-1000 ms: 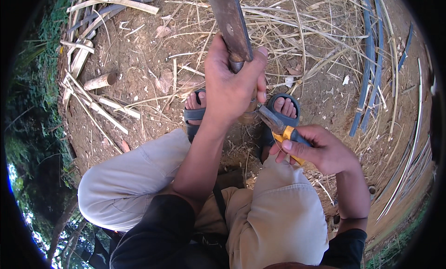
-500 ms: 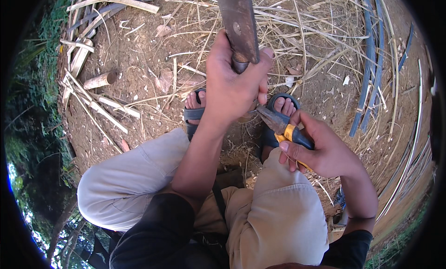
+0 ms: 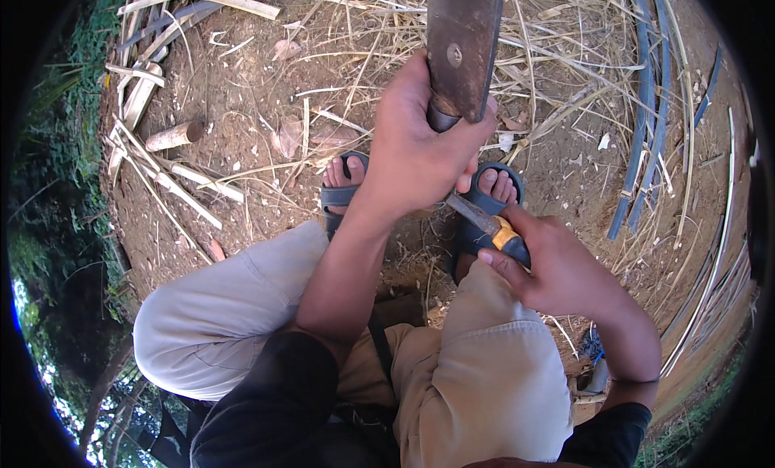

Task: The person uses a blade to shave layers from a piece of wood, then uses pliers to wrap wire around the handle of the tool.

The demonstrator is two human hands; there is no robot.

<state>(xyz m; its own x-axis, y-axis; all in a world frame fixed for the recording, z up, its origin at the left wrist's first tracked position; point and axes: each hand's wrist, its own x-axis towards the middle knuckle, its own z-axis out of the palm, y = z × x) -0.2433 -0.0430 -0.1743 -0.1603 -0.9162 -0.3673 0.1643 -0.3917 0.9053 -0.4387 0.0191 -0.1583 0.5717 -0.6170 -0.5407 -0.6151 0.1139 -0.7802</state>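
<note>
My left hand [image 3: 416,149] is closed around the handle of a machete [image 3: 464,44], with its wide dark blade pointing away from me and a rivet-like spot near its base. Most of the handle is hidden inside the fist. In my right hand [image 3: 557,266] is a pair of pliers [image 3: 489,222] with yellow and black grips. The jaws point up and left, close beside the underside of my left fist at the handle's lower end. Whether they bite on anything there is too small to tell.
My sandalled feet [image 3: 343,173] stand on bare soil below the hands. Pale split strips [image 3: 145,100] and a short cut log [image 3: 173,137] lie at left. Thin shavings [image 3: 557,72] litter the far ground. Long bluish-green strips [image 3: 642,113] lie at right.
My left hand and the machete have shifted right and slightly nearer. The pliers have rolled in my right hand and now show edge-on, their tips still by the left fist.
</note>
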